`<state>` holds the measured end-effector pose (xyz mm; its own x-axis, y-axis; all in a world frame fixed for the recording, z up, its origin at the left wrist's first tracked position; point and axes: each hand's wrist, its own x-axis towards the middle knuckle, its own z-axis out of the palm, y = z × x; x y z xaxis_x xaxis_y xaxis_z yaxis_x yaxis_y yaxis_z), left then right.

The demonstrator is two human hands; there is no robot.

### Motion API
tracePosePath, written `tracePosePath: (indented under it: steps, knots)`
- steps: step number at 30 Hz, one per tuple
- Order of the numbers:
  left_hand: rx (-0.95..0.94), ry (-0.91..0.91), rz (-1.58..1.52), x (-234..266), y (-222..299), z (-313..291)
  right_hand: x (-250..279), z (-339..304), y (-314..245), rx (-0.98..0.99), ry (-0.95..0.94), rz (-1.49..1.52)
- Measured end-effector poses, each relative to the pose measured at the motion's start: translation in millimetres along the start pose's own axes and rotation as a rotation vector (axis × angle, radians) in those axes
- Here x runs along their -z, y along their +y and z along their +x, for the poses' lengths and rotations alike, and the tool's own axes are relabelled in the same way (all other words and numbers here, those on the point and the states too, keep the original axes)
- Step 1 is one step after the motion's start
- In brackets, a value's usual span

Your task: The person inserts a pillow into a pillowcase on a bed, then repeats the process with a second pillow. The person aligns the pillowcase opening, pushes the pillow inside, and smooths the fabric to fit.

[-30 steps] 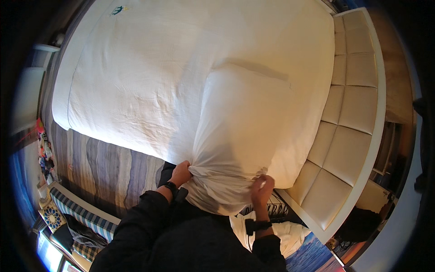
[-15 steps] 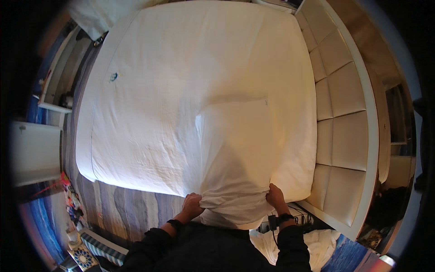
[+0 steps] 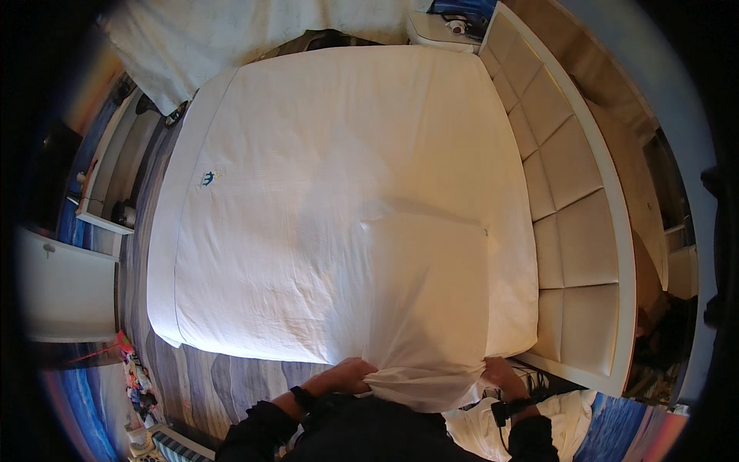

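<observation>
A white pillowcase (image 3: pixel 431 300) lies flat over the near right part of the bed, its near end gathered past the mattress edge. My left hand (image 3: pixel 350 376) is closed on the pillowcase's near left corner. At the near right corner, my right hand (image 3: pixel 502 375) grips it too, fingers bent round the cloth. Creases run from the left grip up across the fabric. Under it is the bed's white fitted sheet (image 3: pixel 285 208), with a small blue mark (image 3: pixel 207 179) toward the left side.
A padded cream headboard (image 3: pixel 579 200) stands along the right. Crumpled white cloth (image 3: pixel 566 416) and dark cables (image 3: pixel 531 377) lie low at the right, by my right forearm. A small nightstand (image 3: pixel 439 32) stands beyond the bed. Striped carpet (image 3: pixel 239 381) runs along the left.
The view has shifted, so the bed's far edge and the nightstand show more. Between my hands the pillowcase is less bunched and lies smoother. Both hands keep their hold.
</observation>
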<state>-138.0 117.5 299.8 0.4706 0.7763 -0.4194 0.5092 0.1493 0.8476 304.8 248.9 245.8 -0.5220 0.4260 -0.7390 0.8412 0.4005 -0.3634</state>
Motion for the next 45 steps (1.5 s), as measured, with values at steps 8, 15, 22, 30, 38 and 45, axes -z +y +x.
tracePosePath:
  steps: [8, 15, 22, 30, 38, 45]
  knots:
    - [-0.067, -0.109, 0.111, 2.6, -14.9, -1.5, -59.0, -26.1, -0.3, -0.162, 0.142, 0.012]
    - [-0.066, 0.066, 0.247, 5.3, -35.5, -0.8, -82.5, -32.9, -35.5, -0.159, 0.195, 0.184]
    - [-0.107, 0.557, 0.107, 37.2, -0.7, 25.8, -27.0, -30.5, -109.6, -0.044, 0.732, 0.216]
    - [-0.402, 0.524, 0.061, 47.9, 48.5, 59.4, 28.9, -8.7, -199.4, 0.312, 0.992, 0.284]
    - [-0.204, 0.383, -0.048, 52.8, 31.3, 43.0, 27.2, -16.5, -200.6, 0.188, 0.713, 0.154]
    - [-0.024, -0.162, 0.251, 35.2, -28.8, -1.0, -55.4, -33.5, -105.3, -0.010, 0.754, 0.119]
